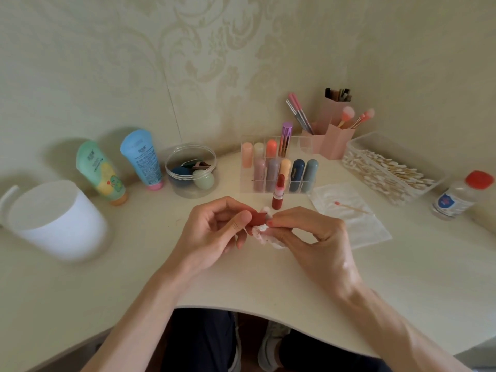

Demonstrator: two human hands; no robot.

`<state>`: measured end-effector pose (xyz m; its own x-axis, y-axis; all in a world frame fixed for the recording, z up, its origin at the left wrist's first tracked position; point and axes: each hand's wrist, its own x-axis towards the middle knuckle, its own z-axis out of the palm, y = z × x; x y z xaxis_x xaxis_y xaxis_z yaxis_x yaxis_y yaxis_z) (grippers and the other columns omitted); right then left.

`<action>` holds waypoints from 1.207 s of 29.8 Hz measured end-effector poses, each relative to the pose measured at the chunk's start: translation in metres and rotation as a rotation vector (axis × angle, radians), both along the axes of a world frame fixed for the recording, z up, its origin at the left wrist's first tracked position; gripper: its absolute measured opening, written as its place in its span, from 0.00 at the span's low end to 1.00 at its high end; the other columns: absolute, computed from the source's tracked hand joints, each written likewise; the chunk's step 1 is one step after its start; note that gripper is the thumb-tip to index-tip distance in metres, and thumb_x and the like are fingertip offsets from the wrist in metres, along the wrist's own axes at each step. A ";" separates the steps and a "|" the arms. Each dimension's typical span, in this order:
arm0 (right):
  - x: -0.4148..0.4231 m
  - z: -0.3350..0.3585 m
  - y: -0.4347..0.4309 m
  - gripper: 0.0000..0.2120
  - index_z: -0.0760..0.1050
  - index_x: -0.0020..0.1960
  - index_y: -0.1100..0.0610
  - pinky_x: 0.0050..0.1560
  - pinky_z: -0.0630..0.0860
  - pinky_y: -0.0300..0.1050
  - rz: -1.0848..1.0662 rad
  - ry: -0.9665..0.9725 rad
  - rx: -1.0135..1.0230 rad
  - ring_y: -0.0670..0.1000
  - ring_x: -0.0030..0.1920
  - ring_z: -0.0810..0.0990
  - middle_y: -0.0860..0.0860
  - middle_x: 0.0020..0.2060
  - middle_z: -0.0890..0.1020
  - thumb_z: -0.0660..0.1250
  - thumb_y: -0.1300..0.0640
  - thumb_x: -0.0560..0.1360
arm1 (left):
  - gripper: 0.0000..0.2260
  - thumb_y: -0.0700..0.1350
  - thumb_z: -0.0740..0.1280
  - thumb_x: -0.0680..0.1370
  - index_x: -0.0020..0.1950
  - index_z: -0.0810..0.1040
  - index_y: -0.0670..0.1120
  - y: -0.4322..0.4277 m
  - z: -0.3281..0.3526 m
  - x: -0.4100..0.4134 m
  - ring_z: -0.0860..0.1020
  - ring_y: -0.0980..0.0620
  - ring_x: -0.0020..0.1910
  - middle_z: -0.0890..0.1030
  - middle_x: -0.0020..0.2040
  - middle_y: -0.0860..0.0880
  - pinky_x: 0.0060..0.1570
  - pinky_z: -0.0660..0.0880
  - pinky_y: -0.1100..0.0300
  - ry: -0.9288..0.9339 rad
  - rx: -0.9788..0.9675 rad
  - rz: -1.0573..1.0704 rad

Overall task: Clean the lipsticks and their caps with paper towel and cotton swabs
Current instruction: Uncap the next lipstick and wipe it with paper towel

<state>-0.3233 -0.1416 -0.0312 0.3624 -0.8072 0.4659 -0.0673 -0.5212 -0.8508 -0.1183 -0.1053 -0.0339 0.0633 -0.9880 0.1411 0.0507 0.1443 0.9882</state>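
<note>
My left hand pinches a dark red lipstick cap over the middle of the table. My right hand holds a crumpled piece of white paper towel against the cap's open end, with its fingertips pressed to it. An uncapped red lipstick stands upright just behind the hands. A used cotton swab with a reddish tip lies on a flat paper towel sheet to the right.
A clear organizer holds several capped lipsticks. At the right are an open box of cotton swabs and a red-capped bottle. A white bin, two tubes and a round jar stand at the left.
</note>
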 end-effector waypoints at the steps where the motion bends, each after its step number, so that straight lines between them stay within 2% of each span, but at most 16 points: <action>1: -0.001 0.000 -0.001 0.06 0.89 0.50 0.55 0.49 0.84 0.47 -0.012 0.007 -0.020 0.51 0.46 0.88 0.46 0.46 0.89 0.78 0.61 0.74 | 0.09 0.44 0.70 0.78 0.50 0.83 0.39 0.000 0.000 0.000 0.76 0.48 0.29 0.85 0.39 0.41 0.25 0.67 0.62 0.012 -0.010 0.007; 3: -0.002 -0.001 -0.004 0.07 0.88 0.51 0.56 0.53 0.82 0.44 -0.053 0.017 -0.032 0.50 0.49 0.88 0.44 0.47 0.89 0.78 0.63 0.74 | 0.08 0.43 0.70 0.77 0.51 0.82 0.38 -0.001 -0.001 0.000 0.76 0.49 0.29 0.85 0.39 0.42 0.27 0.69 0.62 0.031 -0.026 0.010; 7: -0.001 -0.003 -0.002 0.08 0.87 0.51 0.53 0.51 0.81 0.39 -0.109 0.016 0.005 0.48 0.45 0.88 0.42 0.44 0.89 0.79 0.61 0.73 | 0.06 0.41 0.71 0.77 0.51 0.81 0.39 0.000 -0.002 -0.001 0.76 0.49 0.30 0.85 0.39 0.43 0.28 0.69 0.62 0.025 -0.046 -0.006; 10: 0.000 -0.002 -0.001 0.07 0.88 0.51 0.53 0.50 0.82 0.40 -0.091 0.015 -0.002 0.49 0.44 0.88 0.42 0.44 0.89 0.79 0.58 0.73 | 0.06 0.41 0.72 0.76 0.51 0.82 0.40 0.000 -0.002 -0.001 0.77 0.49 0.31 0.85 0.41 0.41 0.28 0.70 0.62 0.025 -0.064 0.014; 14: 0.002 -0.002 0.000 0.08 0.88 0.52 0.58 0.49 0.81 0.42 0.030 0.013 -0.040 0.53 0.43 0.86 0.48 0.46 0.88 0.79 0.60 0.74 | 0.06 0.41 0.73 0.75 0.50 0.83 0.40 0.001 -0.002 0.000 0.79 0.49 0.32 0.85 0.40 0.38 0.28 0.71 0.63 0.030 -0.070 0.054; 17: 0.004 -0.002 0.001 0.06 0.88 0.49 0.55 0.48 0.78 0.37 -0.016 0.011 -0.090 0.50 0.41 0.85 0.46 0.45 0.87 0.80 0.58 0.72 | 0.06 0.45 0.75 0.74 0.48 0.85 0.44 0.001 -0.003 0.000 0.79 0.47 0.32 0.84 0.40 0.35 0.27 0.69 0.61 0.044 -0.054 0.027; 19: 0.003 -0.003 -0.001 0.05 0.89 0.48 0.56 0.49 0.77 0.35 -0.036 0.034 -0.139 0.48 0.41 0.85 0.46 0.45 0.87 0.79 0.59 0.73 | 0.10 0.46 0.75 0.74 0.49 0.84 0.40 0.001 -0.003 0.000 0.79 0.46 0.33 0.84 0.40 0.35 0.28 0.69 0.60 0.031 -0.049 0.006; 21: 0.003 -0.003 -0.003 0.04 0.89 0.48 0.57 0.49 0.78 0.36 -0.047 0.058 -0.193 0.47 0.42 0.85 0.47 0.45 0.87 0.79 0.60 0.73 | 0.09 0.46 0.75 0.75 0.49 0.83 0.40 0.001 -0.002 0.000 0.79 0.46 0.33 0.85 0.41 0.36 0.29 0.70 0.60 0.018 -0.049 -0.011; 25: 0.000 -0.004 -0.003 0.04 0.88 0.48 0.57 0.49 0.79 0.36 -0.064 0.093 -0.306 0.45 0.43 0.85 0.47 0.45 0.86 0.79 0.60 0.74 | 0.07 0.50 0.76 0.76 0.46 0.86 0.47 0.000 -0.001 0.000 0.79 0.47 0.32 0.85 0.39 0.39 0.28 0.70 0.61 0.021 -0.049 -0.039; 28: -0.002 -0.003 -0.003 0.05 0.88 0.48 0.58 0.49 0.79 0.35 -0.086 0.100 -0.352 0.41 0.45 0.85 0.47 0.45 0.86 0.79 0.61 0.73 | 0.11 0.55 0.75 0.77 0.48 0.85 0.47 0.000 0.000 0.000 0.79 0.47 0.31 0.85 0.38 0.43 0.27 0.70 0.61 0.018 -0.034 -0.100; 32: 0.000 -0.004 -0.003 0.04 0.88 0.47 0.59 0.49 0.79 0.36 -0.049 0.089 -0.311 0.45 0.43 0.85 0.47 0.44 0.86 0.79 0.59 0.74 | 0.03 0.45 0.74 0.77 0.47 0.87 0.47 0.002 0.000 -0.001 0.79 0.49 0.32 0.86 0.38 0.44 0.28 0.72 0.63 -0.002 -0.052 -0.067; 36: 0.001 -0.009 -0.005 0.03 0.87 0.47 0.60 0.47 0.78 0.35 -0.023 0.062 -0.227 0.46 0.40 0.84 0.47 0.43 0.85 0.78 0.61 0.74 | 0.06 0.39 0.76 0.73 0.49 0.84 0.41 0.004 -0.002 -0.002 0.83 0.49 0.37 0.88 0.44 0.44 0.36 0.78 0.61 -0.016 -0.077 0.003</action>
